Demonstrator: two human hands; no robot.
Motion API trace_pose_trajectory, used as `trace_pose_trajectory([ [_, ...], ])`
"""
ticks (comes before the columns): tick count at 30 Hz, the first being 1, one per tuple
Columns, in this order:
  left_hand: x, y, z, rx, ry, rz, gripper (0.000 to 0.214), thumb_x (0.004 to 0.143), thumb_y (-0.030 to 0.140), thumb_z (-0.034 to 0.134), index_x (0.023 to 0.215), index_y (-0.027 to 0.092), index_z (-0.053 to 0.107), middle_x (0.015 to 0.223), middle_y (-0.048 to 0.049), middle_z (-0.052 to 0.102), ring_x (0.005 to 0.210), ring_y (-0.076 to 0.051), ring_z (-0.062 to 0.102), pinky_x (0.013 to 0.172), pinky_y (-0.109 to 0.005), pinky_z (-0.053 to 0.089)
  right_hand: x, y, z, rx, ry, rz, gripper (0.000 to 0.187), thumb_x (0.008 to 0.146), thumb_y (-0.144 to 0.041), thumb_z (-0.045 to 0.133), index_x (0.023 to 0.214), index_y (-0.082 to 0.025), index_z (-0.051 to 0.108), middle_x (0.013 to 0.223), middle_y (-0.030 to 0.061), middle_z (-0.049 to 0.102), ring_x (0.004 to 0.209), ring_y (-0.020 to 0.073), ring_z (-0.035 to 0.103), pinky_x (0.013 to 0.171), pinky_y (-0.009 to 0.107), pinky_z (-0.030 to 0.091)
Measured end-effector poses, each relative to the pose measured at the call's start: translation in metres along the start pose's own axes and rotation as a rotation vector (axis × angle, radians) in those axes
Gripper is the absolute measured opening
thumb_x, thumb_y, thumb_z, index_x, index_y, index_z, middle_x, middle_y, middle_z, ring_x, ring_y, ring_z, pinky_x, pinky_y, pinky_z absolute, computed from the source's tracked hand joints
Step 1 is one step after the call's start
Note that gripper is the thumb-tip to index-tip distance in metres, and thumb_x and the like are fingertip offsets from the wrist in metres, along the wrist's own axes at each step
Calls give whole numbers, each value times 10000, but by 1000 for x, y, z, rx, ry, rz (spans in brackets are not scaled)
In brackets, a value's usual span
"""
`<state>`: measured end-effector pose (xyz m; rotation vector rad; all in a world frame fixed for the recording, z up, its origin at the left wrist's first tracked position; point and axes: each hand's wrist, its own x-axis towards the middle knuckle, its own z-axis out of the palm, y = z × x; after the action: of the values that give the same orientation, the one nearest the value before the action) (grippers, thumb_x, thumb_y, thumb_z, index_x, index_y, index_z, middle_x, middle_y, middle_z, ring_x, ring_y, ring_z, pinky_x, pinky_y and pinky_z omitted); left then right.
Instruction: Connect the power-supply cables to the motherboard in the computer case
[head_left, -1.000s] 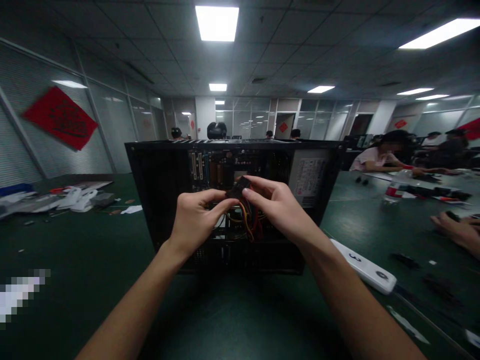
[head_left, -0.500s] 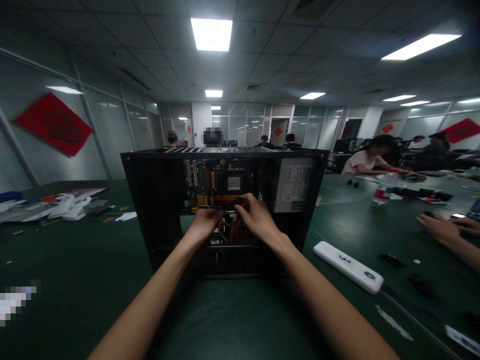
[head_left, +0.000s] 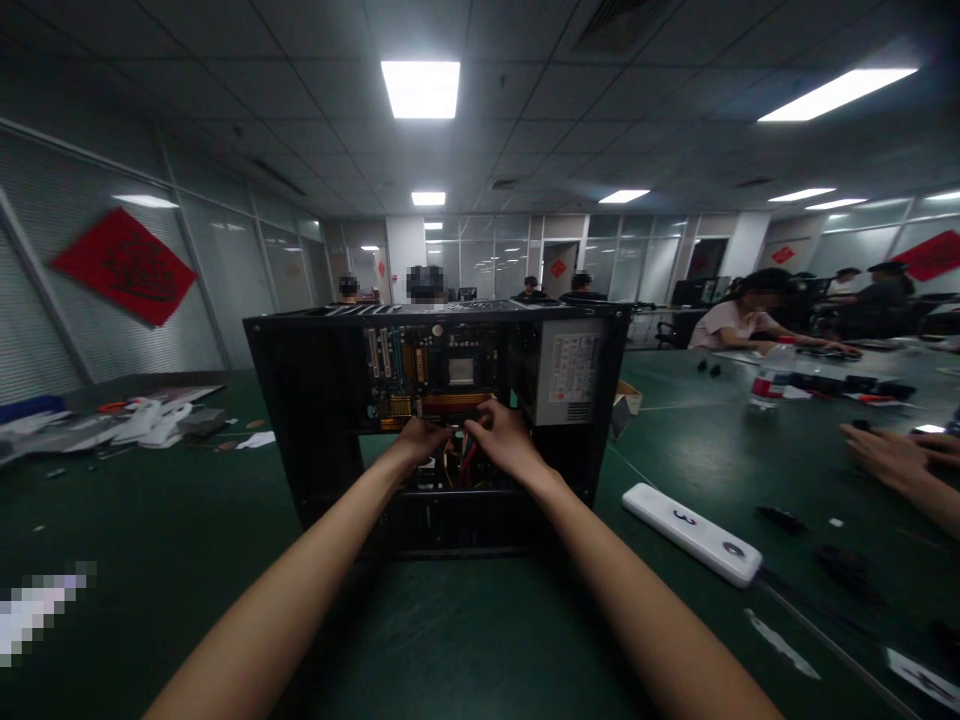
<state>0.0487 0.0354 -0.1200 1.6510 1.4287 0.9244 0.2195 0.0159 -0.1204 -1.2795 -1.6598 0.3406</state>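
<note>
An open black computer case (head_left: pixel 315 400) stands on the green table (head_left: pixel 465 640) in front of me, its motherboard (head_left: pixel 435 375) facing me and a grey power supply (head_left: pixel 574 370) at its right. Both my arms reach into it. My left hand (head_left: pixel 421 440) and my right hand (head_left: pixel 501 438) are closed side by side just below the motherboard's lower edge, pinching a dark power connector whose red and yellow wires (head_left: pixel 466 462) hang beneath them. The connector itself is mostly hidden by my fingers.
A white numbered bar (head_left: pixel 694 520) lies on the table right of the case, with small dark parts (head_left: pixel 784 518) beyond it. Another person's hands (head_left: pixel 892 455) rest at the right edge. Papers and white items (head_left: pixel 142 420) lie at the far left. People sit at tables behind.
My hands have carried the connector forward, away from me and into the case, down to the motherboard's lower edge. The view has pulled back a little.
</note>
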Motion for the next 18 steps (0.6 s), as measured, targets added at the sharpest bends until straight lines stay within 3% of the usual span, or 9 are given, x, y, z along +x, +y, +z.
trace_pose_trajectory([
  [5, -2, 0, 1, -43, -17, -35, 323, 748, 404, 692, 648, 96, 696, 589, -46, 654, 471, -100, 457, 487, -225, 288, -2, -5, -2, 9, -15, 14, 206, 824, -223, 684, 1001, -123, 647, 801, 48, 699, 725, 157, 652, 653, 243, 436],
  [11, 3, -4, 1, -107, -20, -22, 306, 711, 409, 742, 696, 107, 697, 709, -69, 712, 615, -139, 587, 606, -234, 414, -2, -4, -2, -11, -5, 0, 218, 824, -236, 690, 1010, -129, 653, 828, 56, 707, 760, 165, 660, 674, 251, 443],
  [18, 9, -10, 2, -99, 8, -15, 327, 753, 423, 698, 700, 100, 693, 677, -71, 702, 610, -149, 588, 621, -253, 415, -2, -1, 1, -30, -22, -2, 212, 825, -269, 694, 994, -145, 660, 854, 59, 713, 792, 170, 665, 681, 250, 444],
])
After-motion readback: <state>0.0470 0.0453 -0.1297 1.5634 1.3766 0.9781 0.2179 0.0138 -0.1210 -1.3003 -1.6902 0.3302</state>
